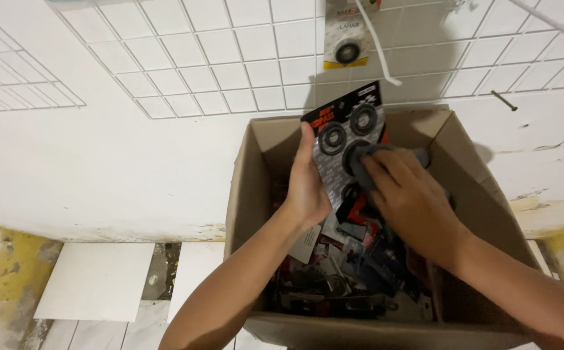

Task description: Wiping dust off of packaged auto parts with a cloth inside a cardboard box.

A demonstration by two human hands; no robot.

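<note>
Your left hand (308, 185) grips a flat black-and-grey blister card of round black rubber seals (345, 139) by its left edge, thumb up along the side and fingers wrapped behind, holding it upright over an open brown cardboard box (246, 194). Your right hand (411, 201) presses a dark grey cloth (386, 159) flat against the lower right of the card's face, fingers curled over the fabric and knuckles toward the camera. The card stands tilted slightly to the right, its top corner rising above the box's far flap; three ring-shaped seals show on its upper half, the rest lying under the cloth and your fingers.

Below your hands, the box holds a jumble of small packaged parts in black, red and grey (340, 272), piled loosely to about half its depth. The box sits against a white plastered wall (100, 155), its flaps open outward.

On the wall above hangs a white wire grid panel (217, 58). A yellow-and-red carded pack with a single black ring (347, 39) hangs on it, right above the box, with a white plastic cable tie (376, 45) dangling just beside it. A dark nail (504, 100) juts from the wall to the right. Pale floor tiles (94, 282) lie left of the box.
</note>
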